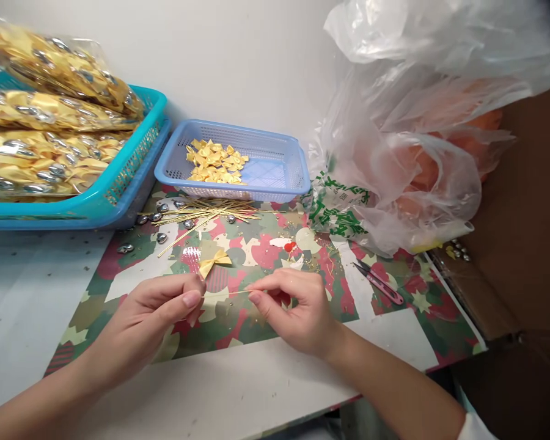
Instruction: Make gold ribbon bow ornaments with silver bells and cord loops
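A thin gold cord (231, 293) is stretched between my two hands above the patterned sheet. My left hand (160, 315) pinches its left end with thumb and fingers. At the other end, the thumb and forefinger of my right hand (297, 308) are closed on the cord. Just beyond my left fingertips is a yellow ribbon bow (215, 261); I cannot tell if it touches them. Farther back lies a loose bundle of gold cords (206, 212), with several silver beads (161, 238) scattered around it.
A blue basket (297, 174) holds yellow bows (215, 160). To its left, a turquoise basket (153, 101) carries bagged bows with silver beads. Pink thread snips (380, 284) lie at right, before crumpled plastic bags (394, 159). A brown cardboard box (531, 244) stands far right.
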A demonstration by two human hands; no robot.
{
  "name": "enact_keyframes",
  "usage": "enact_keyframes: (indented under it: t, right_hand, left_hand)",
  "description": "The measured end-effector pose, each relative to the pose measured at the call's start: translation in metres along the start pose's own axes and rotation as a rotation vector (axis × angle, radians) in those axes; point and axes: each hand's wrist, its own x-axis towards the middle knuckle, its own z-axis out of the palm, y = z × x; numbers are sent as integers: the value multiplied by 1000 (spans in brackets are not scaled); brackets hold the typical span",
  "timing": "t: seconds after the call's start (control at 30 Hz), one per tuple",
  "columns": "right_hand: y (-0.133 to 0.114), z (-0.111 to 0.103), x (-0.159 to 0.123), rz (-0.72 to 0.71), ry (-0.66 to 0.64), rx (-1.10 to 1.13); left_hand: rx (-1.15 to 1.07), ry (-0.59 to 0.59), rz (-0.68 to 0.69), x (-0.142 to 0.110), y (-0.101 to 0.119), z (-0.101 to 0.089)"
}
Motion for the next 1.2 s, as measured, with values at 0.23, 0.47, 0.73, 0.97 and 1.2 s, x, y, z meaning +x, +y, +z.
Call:
enact_keyframes:
  t: [0.23, 0.47, 0.73, 0.97, 1.2]
  right_hand:
    - [-2, -1, 0, -25, -13, -22]
    - [-1, 0, -1, -33, -4, -23]
    - [-1, 0, 0, -32, 2, 18]
    - [-1, 2, 0, 23, 31, 3]
    - [6, 9, -3, -306, 33, -174]
  left_hand:
    - [11, 14, 29, 0, 2, 1]
    - [22, 17, 40, 0, 4, 3]
    - [7, 1, 20, -1, -1, 1]
    - [-283, -47, 2, 4, 2, 7]
    - [-201, -47, -99, 4, 0, 17]
